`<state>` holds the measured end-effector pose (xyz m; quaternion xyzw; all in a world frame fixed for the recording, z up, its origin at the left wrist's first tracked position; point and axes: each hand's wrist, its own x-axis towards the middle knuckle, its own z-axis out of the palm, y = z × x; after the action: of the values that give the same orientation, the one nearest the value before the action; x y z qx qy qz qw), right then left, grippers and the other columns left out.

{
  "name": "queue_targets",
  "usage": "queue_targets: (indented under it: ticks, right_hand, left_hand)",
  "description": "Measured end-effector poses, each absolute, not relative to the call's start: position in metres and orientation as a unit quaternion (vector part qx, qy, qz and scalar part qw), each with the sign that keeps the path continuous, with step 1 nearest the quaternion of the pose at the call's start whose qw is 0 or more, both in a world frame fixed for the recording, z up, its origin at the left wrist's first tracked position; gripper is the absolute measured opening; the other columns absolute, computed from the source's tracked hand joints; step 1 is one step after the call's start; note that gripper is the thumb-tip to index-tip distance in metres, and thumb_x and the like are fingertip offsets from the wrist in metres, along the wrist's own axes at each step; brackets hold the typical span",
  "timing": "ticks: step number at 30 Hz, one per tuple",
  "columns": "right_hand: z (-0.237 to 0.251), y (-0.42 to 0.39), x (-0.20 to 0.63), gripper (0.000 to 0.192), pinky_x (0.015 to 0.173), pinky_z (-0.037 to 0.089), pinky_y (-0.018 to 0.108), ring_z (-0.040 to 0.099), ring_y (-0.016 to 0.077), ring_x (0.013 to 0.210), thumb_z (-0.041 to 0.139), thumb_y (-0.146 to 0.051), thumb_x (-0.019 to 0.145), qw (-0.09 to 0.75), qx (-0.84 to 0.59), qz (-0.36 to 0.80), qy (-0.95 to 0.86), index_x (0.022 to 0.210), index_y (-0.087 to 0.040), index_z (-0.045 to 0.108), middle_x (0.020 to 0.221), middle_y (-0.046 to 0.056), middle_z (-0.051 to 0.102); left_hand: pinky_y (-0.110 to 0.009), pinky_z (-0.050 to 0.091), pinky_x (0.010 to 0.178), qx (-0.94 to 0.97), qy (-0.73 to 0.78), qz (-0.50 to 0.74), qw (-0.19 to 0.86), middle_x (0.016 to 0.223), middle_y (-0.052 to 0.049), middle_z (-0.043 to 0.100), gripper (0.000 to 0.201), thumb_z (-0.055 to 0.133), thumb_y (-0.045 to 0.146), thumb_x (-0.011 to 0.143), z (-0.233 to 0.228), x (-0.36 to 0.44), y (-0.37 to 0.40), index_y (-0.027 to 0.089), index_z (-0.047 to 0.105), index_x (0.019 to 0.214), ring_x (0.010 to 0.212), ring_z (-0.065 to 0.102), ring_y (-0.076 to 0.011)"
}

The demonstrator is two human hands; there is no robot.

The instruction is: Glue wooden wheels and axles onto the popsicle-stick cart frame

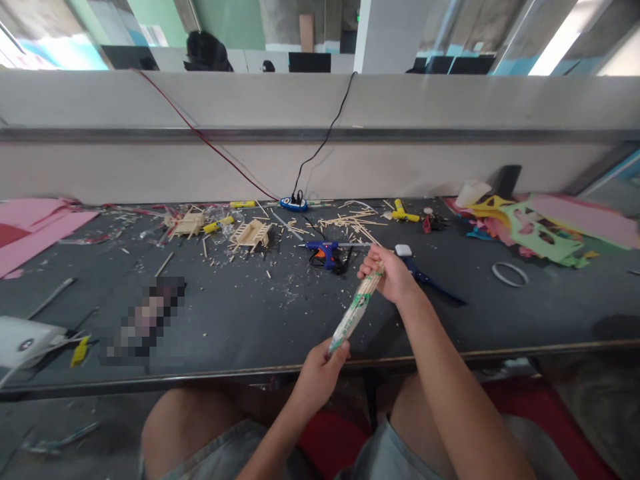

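Note:
A long packet of wooden sticks (356, 311) in a clear wrapper with green print slants over the table's front edge. My left hand (320, 371) grips its lower end. My right hand (389, 272) is closed around its upper end, where bare stick tips show. Just beyond my right hand lie a blue glue gun (323, 251) and a blue-handled tool (430, 281).
The dark table (240, 313) carries wood scraps, loose sticks (350, 223), two small stick models (250, 235), yellow glue tubes (404, 215), a blue power strip (294, 203), a tape ring (509, 274), coloured foam sheets (540, 230) at right and pink sheets (35, 230) at left. A partition wall stands behind.

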<state>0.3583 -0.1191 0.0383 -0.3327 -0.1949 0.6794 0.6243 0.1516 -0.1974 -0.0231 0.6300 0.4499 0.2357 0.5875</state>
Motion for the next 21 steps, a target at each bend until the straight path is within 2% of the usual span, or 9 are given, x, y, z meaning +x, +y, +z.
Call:
queue_targets:
  ticks: [3, 6, 9, 14, 19, 21]
  right_hand:
    - [0.039, -0.12, 0.36, 0.033, 0.061, 0.049, 0.029, 0.05, 0.011, 0.05, 0.058, -0.034, 0.078, 0.598, -0.323, 0.697, -0.228, 0.055, -0.02, 0.039, 0.046, -0.006, 0.044]
    - [0.04, -0.12, 0.362, 0.033, 0.06, 0.049, 0.028, 0.054, 0.0122, 0.053, 0.058, -0.033, 0.079, 0.616, -0.331, 0.683, -0.211, 0.056, -0.02, 0.039, 0.044, -0.006, 0.043]
    - [0.041, -0.118, 0.366, 0.032, 0.049, 0.046, 0.022, 0.043, 0.0071, 0.04, 0.054, -0.028, 0.081, 0.667, -0.339, 0.645, -0.157, 0.056, -0.02, 0.037, 0.039, -0.009, 0.034]
    - [0.046, -0.118, 0.379, 0.034, 0.03, 0.026, 0.014, 0.024, 0.0031, 0.029, 0.052, -0.025, 0.082, 0.716, -0.322, 0.604, -0.138, 0.054, -0.02, 0.032, 0.036, -0.011, 0.026]
    - [0.048, -0.122, 0.395, 0.034, 0.027, 0.021, 0.015, 0.02, 0.0031, 0.028, 0.05, -0.024, 0.08, 0.763, -0.32, 0.548, -0.124, 0.054, -0.02, 0.029, 0.035, -0.011, 0.024]
    - [0.048, -0.123, 0.4, 0.034, 0.027, 0.022, 0.015, 0.021, 0.0032, 0.028, 0.049, -0.023, 0.08, 0.77, -0.306, 0.546, -0.124, 0.054, -0.02, 0.029, 0.036, -0.011, 0.024]
  left_hand:
    - [-0.021, 0.024, 0.053, 0.631, 0.457, 0.253, 0.573, 0.058, 0.004, 0.03, 0.039, 0.041, 0.048, 0.084, -0.028, 0.146, -0.195, 0.015, 0.046, 0.063, 0.057, 0.028, -0.0099]
    - [-0.022, 0.024, 0.052, 0.624, 0.472, 0.265, 0.564, 0.057, 0.004, 0.029, 0.039, 0.039, 0.047, 0.085, -0.032, 0.14, -0.197, 0.016, 0.043, 0.061, 0.056, 0.028, -0.0101]
    - [-0.022, 0.025, 0.053, 0.637, 0.478, 0.26, 0.545, 0.058, 0.003, 0.031, 0.038, 0.038, 0.046, 0.086, -0.037, 0.132, -0.205, 0.017, 0.04, 0.061, 0.057, 0.029, -0.0104]
    - [-0.022, 0.029, 0.054, 0.681, 0.466, 0.231, 0.516, 0.058, 0.002, 0.038, 0.037, 0.034, 0.041, 0.088, -0.058, 0.106, -0.237, 0.016, 0.042, 0.062, 0.058, 0.033, -0.0108]
    - [-0.024, 0.04, 0.066, 0.763, 0.398, 0.085, 0.502, 0.071, -0.002, 0.06, 0.033, 0.036, 0.035, 0.087, -0.089, 0.072, -0.264, 0.018, 0.058, 0.07, 0.068, 0.053, -0.0167]
    - [-0.026, 0.042, 0.074, 0.771, 0.417, -0.011, 0.48, 0.083, -0.004, 0.065, 0.026, 0.039, 0.032, 0.085, -0.099, 0.063, -0.262, 0.021, 0.062, 0.082, 0.081, 0.059, -0.0209]
